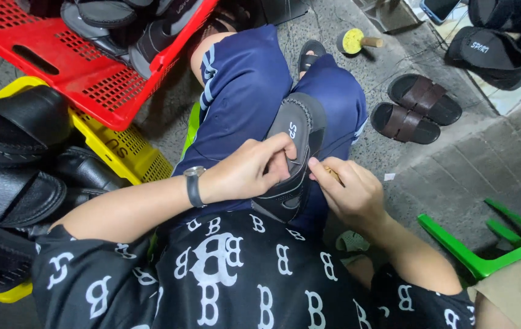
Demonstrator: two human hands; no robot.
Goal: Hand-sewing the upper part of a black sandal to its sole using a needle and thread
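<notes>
— Left hand is closed on the black sandal, yes? Why does it hold so?

— Yes. Its fingers curl over the sandal's edge and pinch it, and the sandal rests on the lap, on the blue trousers. I think the knee carries the weight, so the hand only keeps the sandal from turning.

— And the right hand?

— It is closed too, with the fingertips pressed together against the sandal's side. Something thin and pale shows between the fingers, perhaps a tool, but it is too small to tell. A thin thread seems to run from the sandal toward the right.

— How many sandals are around?

— One in the hands. On the floor, to the right of the knee, one pair of brown sandals lies side by side, so two. Near the floor's far right corner there are more black ones, at least two, partly cut off.

— And the crates?

— Two. One red crate holds dark footwear, and it leans over one yellow crate at the left. Black sandals are heaped there; I cannot count them, they overlap.

— Other things?

— One round yellow brush with a wooden handle stands on the floor beyond the knee. One green plastic stool is at the right edge. One wristwatch is on the left wrist.
</notes>
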